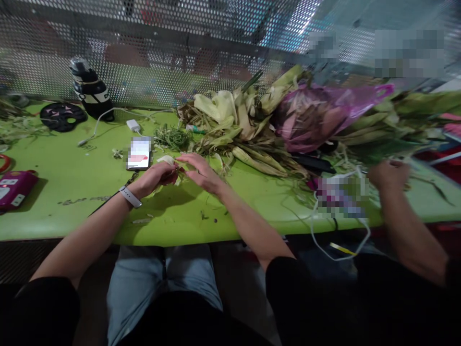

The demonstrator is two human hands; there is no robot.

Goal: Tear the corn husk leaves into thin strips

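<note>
A single pale husk piece (166, 159) stood just above the green table (75, 166), held off its near edge, which ran below at six o'clock; between them lay a strip of open room, with a few small scraps. The widest room for moving was at nine o'clock, past the phone. The husk piece poked out at one o'clock from the left hand (153, 179), whose fingers were closed on it, and at ten o'clock from the right hand (202, 172), whose fingers stretched towards it — whether they pinched it, I could not tell. One phone (139, 157), screen lit, lay near at nine o'clock; one white charger (133, 126) at eleven; one tangle of green strands (172, 138) at twelve. Farther out were one dark bottle (92, 93) and one black mask (63, 117) at ten, and one purple box (18, 188) between eight and nine. At two o'clock rose one husk heap (248, 120) — too many leaves to count — against one pink bag (306, 117). One co-worker's hand (391, 174) was well apart at three.
</note>
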